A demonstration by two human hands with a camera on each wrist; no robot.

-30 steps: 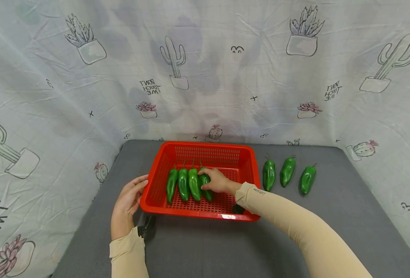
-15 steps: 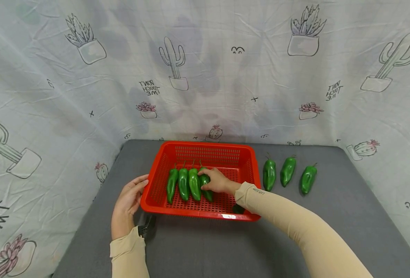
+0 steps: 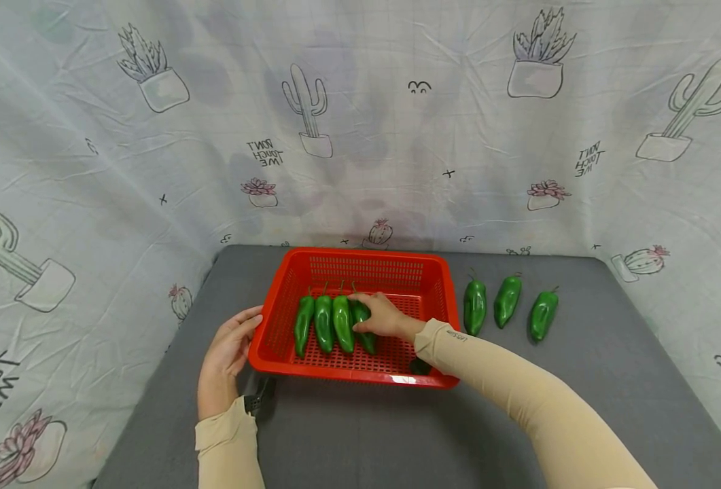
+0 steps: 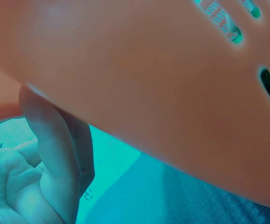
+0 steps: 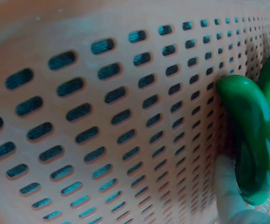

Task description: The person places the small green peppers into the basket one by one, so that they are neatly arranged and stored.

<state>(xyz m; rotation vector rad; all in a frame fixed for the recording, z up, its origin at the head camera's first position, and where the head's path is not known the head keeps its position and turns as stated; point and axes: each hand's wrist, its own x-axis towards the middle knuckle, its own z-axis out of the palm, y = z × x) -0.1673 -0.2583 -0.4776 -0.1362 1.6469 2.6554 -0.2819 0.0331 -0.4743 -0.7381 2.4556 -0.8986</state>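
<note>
A red perforated plastic basket stands on the grey table. Several long green peppers lie side by side in its left half, stems away from me. My right hand reaches into the basket and grips the rightmost green pepper between thumb and fingers; its upper part is partly covered by the hand. In the right wrist view, that pepper lies close against the basket's slotted wall. At the left, my left hand holds the basket's rim, its bent fingers touching the edge in the left wrist view.
Three more green peppers, a left one, a middle one and a right one, lie on the table right of the basket. A printed cloth hangs behind the table and along both sides.
</note>
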